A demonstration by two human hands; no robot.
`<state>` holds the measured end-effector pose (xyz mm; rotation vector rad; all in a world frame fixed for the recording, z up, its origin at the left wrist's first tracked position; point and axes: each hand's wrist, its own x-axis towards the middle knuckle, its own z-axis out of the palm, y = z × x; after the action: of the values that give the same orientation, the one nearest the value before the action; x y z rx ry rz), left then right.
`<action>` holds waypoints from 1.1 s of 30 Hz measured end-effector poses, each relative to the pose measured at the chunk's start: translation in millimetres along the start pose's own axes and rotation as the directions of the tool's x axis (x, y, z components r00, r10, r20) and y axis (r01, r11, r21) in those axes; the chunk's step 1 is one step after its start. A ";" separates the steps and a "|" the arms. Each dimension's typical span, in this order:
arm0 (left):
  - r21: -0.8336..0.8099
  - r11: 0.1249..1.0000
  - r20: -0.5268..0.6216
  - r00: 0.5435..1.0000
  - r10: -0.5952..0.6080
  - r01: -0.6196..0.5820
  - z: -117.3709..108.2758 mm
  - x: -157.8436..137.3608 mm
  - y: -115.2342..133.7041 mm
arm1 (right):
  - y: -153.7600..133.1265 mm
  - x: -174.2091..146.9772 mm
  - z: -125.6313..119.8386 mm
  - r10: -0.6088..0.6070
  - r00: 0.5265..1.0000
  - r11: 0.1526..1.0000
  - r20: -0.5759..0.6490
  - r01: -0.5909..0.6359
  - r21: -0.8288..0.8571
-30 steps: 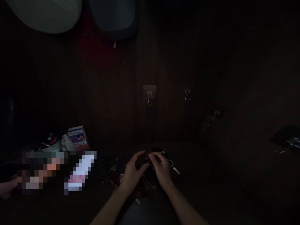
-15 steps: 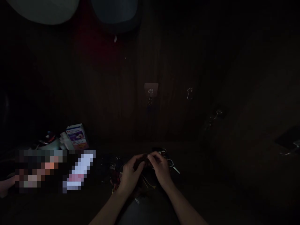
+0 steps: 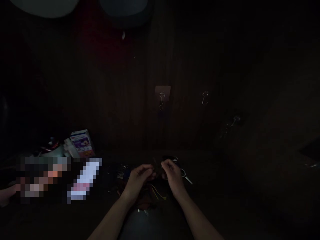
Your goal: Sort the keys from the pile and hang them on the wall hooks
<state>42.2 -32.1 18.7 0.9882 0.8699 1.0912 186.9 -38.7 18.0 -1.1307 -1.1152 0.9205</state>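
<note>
The scene is very dark. My left hand [image 3: 140, 178] is closed in a pinch, and what lies between its fingertips is too dark to make out. Across a small gap, my right hand [image 3: 172, 173] also pinches, with something thin and dark at its fingertips that I cannot name. Below the hands lies a dark reddish bundle [image 3: 145, 200], with a yellow cord [image 3: 158, 193] curving out of it. Just right of my right hand is a pale ring-shaped handle with a light strip [image 3: 185, 175].
A purple-and-white carton [image 3: 82, 143] stands at the left beside a white bottle-like item [image 3: 70, 148]. Small metal pieces [image 3: 122, 170] lie left of my hands. Metal hooks [image 3: 161, 96] are on the dark wall behind. Part of another person's arm [image 3: 7, 195] enters at the left edge.
My hands have moved apart from nearly touching, leaving a gap between the fingertips. The reddish bundle and yellow cord show more below them. The view has shifted slightly.
</note>
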 end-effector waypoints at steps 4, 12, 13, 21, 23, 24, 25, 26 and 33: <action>-0.039 0.999 -0.023 1.000 -0.009 0.008 0.2 -0.3 1.4 | 3.2 1.6 0.2 0.056 0.998 0.996 0.031 -0.058 0.066; -0.074 0.997 -0.032 0.999 -0.016 0.014 0.2 1.9 -0.6 | 1.5 1.4 0.5 0.050 0.999 0.996 0.017 -0.051 0.074; -0.073 0.997 -0.035 0.999 -0.010 0.008 0.4 1.7 -0.4 | 1.2 1.4 -0.2 0.042 0.999 0.997 0.013 -0.043 0.064; -0.009 0.998 -0.071 0.995 0.067 -0.068 -5.8 3.6 3.2 | 0.4 3.3 -14.7 -0.101 0.994 0.993 -0.047 0.097 -0.068; 0.034 0.994 -0.104 0.988 0.111 -0.108 -8.7 4.9 5.0 | -2.8 5.3 -20.6 -0.126 0.987 0.986 -0.095 0.114 -0.122; 0.072 0.989 -0.122 0.983 0.135 -0.127 -9.8 5.2 6.1 | -5.3 6.7 -24.0 -0.136 0.983 0.983 -0.122 0.119 -0.138; 0.118 0.982 -0.139 0.977 0.163 -0.147 -10.7 5.1 7.2 | -8.4 8.6 -27.7 -0.147 0.978 0.982 -0.147 0.126 -0.144; 0.172 0.971 -0.151 0.969 0.194 -0.168 -11.2 4.8 8.1 | -12.1 10.8 -31.7 -0.157 0.973 0.981 -0.171 0.133 -0.144; 0.542 0.786 0.074 0.948 0.308 -0.298 -8.3 -2.4 1.9 | -41.6 39.3 -77.1 -0.187 0.926 0.981 -0.329 0.163 -0.102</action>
<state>33.4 -32.4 18.0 1.6491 1.0956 1.1420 271.1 -25.7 62.2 -1.1752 -0.9534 0.5247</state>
